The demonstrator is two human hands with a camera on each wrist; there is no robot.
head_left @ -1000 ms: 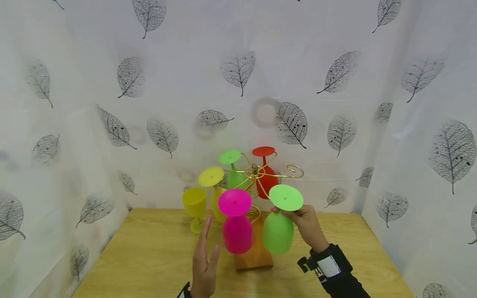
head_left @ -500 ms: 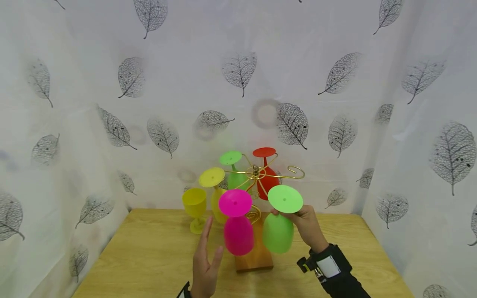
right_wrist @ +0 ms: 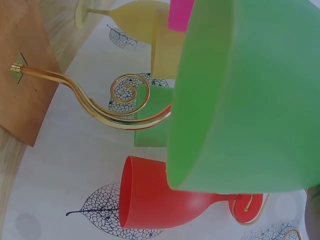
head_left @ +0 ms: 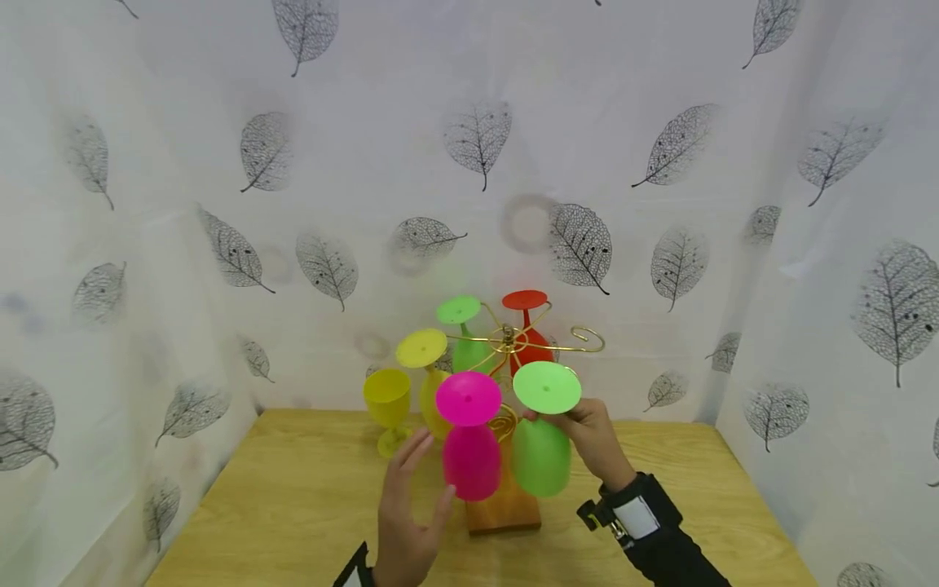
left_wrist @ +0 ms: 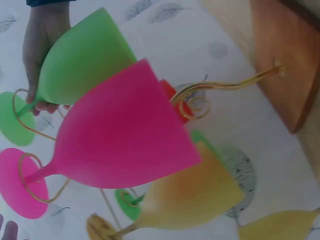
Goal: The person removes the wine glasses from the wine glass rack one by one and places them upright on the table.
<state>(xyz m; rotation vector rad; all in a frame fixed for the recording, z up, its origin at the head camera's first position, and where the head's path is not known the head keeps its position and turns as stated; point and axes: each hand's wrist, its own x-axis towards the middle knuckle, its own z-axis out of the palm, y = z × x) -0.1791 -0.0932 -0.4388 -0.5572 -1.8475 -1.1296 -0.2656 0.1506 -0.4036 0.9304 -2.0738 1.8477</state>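
My right hand (head_left: 597,440) pinches the stem of a light green goblet (head_left: 541,461), which hangs upside down. In the left wrist view, a gold hook loops around that green goblet's (left_wrist: 85,62) stem near its foot. My left hand (head_left: 407,514) is raised with fingers spread beside an upside-down magenta goblet (head_left: 472,463). Its thumb is close to the magenta bowl; I cannot tell whether they touch. The magenta goblet (left_wrist: 120,135) hangs by its foot from another gold hook. Both goblets hang on a gold wire rack (head_left: 508,338) with a wooden base (head_left: 503,514).
A yellow goblet (head_left: 434,403), another green goblet (head_left: 469,352) and a red goblet (head_left: 530,352) hang on the rack's other arms. One curled arm (head_left: 587,338) at right bears nothing. An upright yellow goblet (head_left: 387,399) stands on the wooden table (head_left: 308,489). A leaf-print curtain (head_left: 396,163) surrounds it.
My right hand has shifted slightly left with the green goblet, nearer the magenta one. My left hand's fingers have bent a little, and its thumb has come closer to the magenta bowl.
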